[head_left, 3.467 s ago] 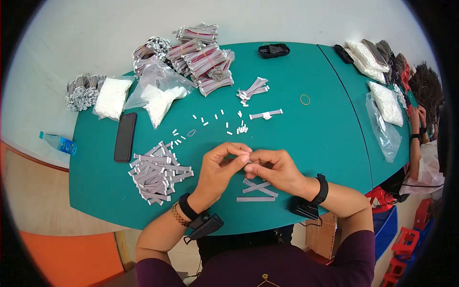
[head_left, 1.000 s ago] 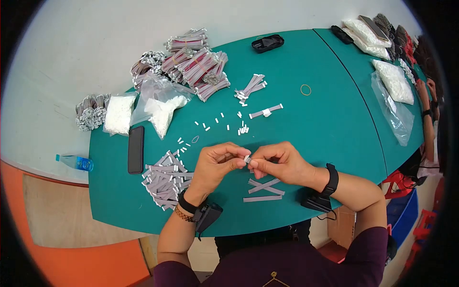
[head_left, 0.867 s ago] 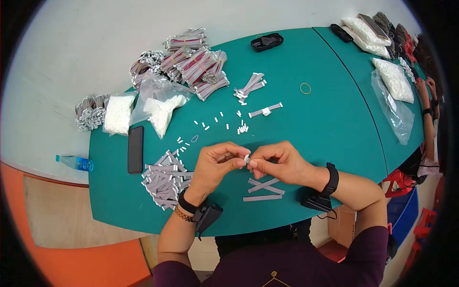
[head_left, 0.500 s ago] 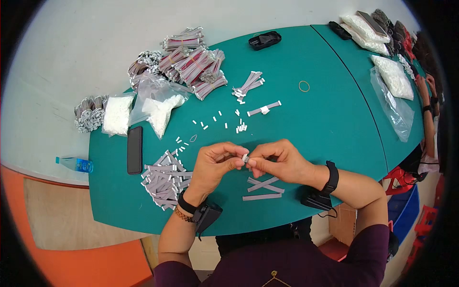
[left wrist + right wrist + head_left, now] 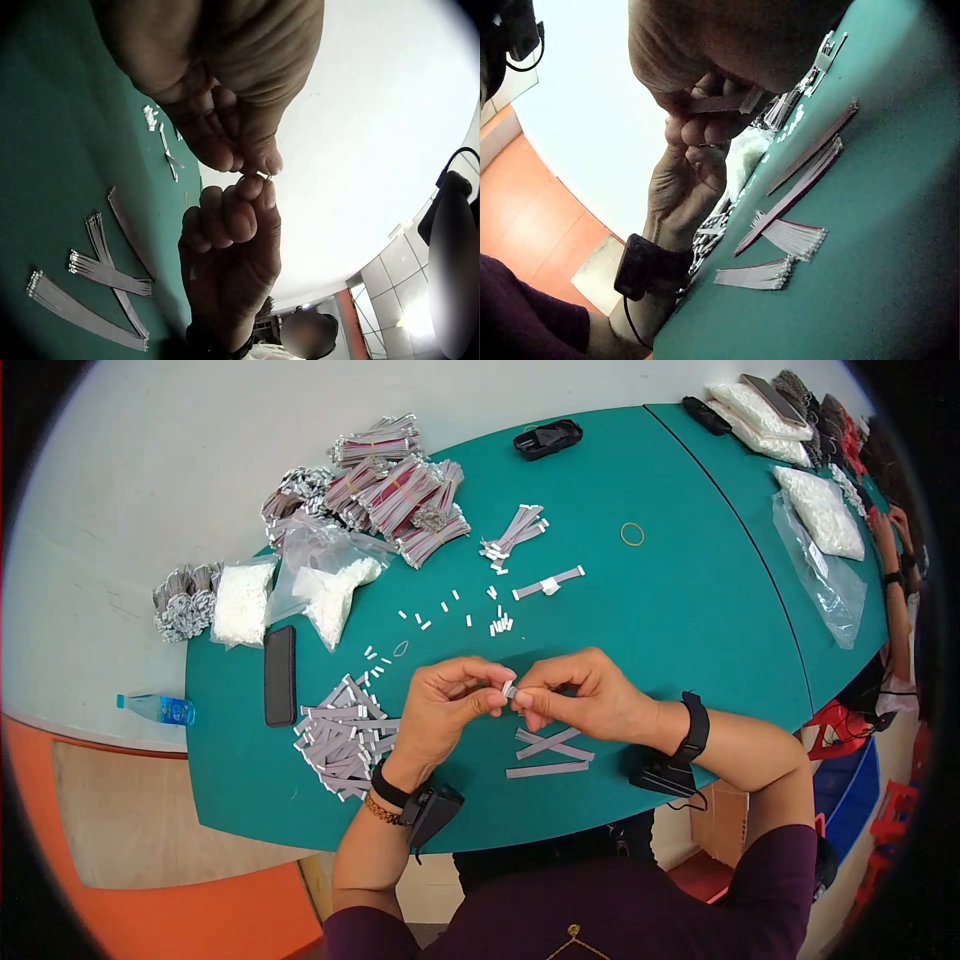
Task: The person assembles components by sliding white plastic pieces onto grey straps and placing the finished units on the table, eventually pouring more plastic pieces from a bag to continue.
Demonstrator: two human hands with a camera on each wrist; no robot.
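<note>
Both hands meet over the front middle of the green table, fingertips together. The left hand [image 5: 448, 705] pinches a small white connector [image 5: 509, 688] between thumb and fingers. The right hand [image 5: 592, 698] grips a short grey ribbon cable [image 5: 714, 105], which runs across its palm in the right wrist view, a white piece at its far end. The fingertips mostly hide where connector and cable meet. Below the right hand lie several loose ribbon cables [image 5: 548, 770], two of them crossed. Left of the left hand is a heap of ribbon cables with white ends [image 5: 345, 745].
Small white connectors [image 5: 502, 624] lie scattered beyond the hands. Further back are ribbon cables [image 5: 516, 532], bundled cables [image 5: 400, 495], and bags of white parts [image 5: 242, 605]. A phone [image 5: 280, 676] lies at left, a rubber band [image 5: 632, 534] at right. Another person's arm [image 5: 895, 600] shows far right.
The white connector, mostly covered by fingers 3.5 seconds ago, now shows between the fingertips. Both hands stay together with small finger shifts. The head view has turned slightly.
</note>
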